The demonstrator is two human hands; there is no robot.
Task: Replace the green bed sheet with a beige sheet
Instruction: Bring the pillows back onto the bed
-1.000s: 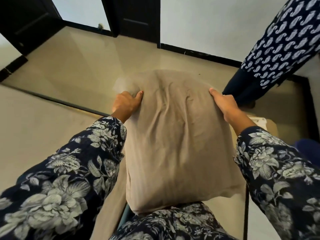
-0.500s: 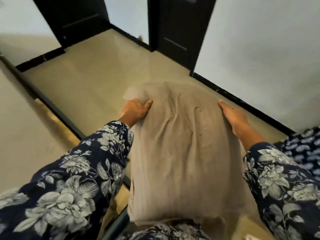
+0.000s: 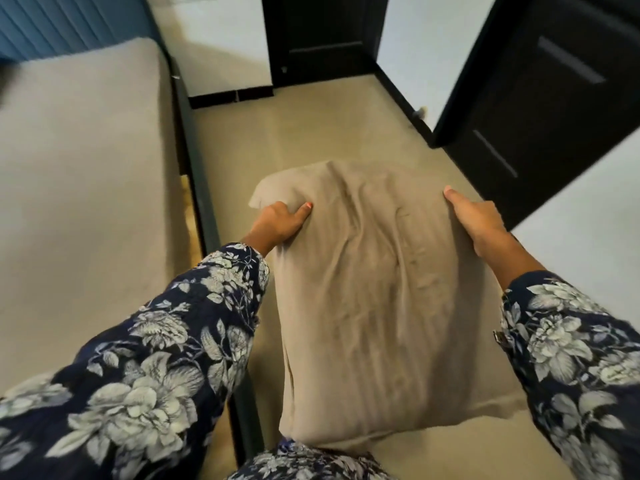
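I hold a pillow in a beige cover (image 3: 374,299) upright in front of my body, above the floor. My left hand (image 3: 277,221) grips its upper left corner, thumb pressed into the cloth. My right hand (image 3: 476,218) lies flat against its upper right edge, fingers hidden behind it. To my left is the bed (image 3: 79,174), its mattress covered in smooth beige fabric. No green sheet is in view.
A dark bed frame rail (image 3: 204,206) runs between the bed and the beige floor (image 3: 301,129). A blue ribbed headboard (image 3: 69,22) stands at the top left. Dark doors (image 3: 325,36) (image 3: 540,98) and white walls close the room ahead and right.
My view has swung left: the bed and headboard have come into sight and the other person at the right has gone. Both hands keep the same hold on the pillow.
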